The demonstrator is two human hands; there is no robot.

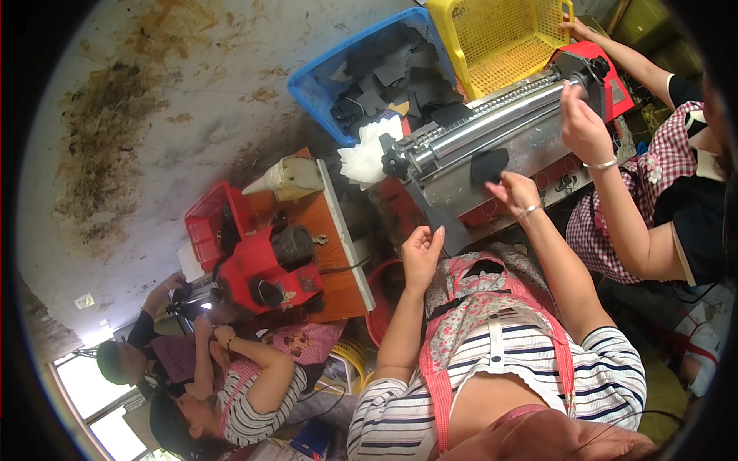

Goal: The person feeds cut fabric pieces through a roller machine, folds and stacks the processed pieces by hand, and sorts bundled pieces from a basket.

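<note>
A black flat piece, like leather or sheet material, lies on the metal plate of a roller machine. My right hand is at its near edge, fingers pinched together on it. Lower left, my left hand is closed, thumb up, against a dark grey flat piece in front of the machine; its curled fingers partly hide the grip. A co-worker's hand is raised over the machine's right end, and that person's other hand touches a yellow basket.
Behind the machine stands a blue basket of dark cut pieces, with crumpled white material beside it. Left are an orange-brown table, a red machine, a red basket and a pale cone. Two people work at lower left.
</note>
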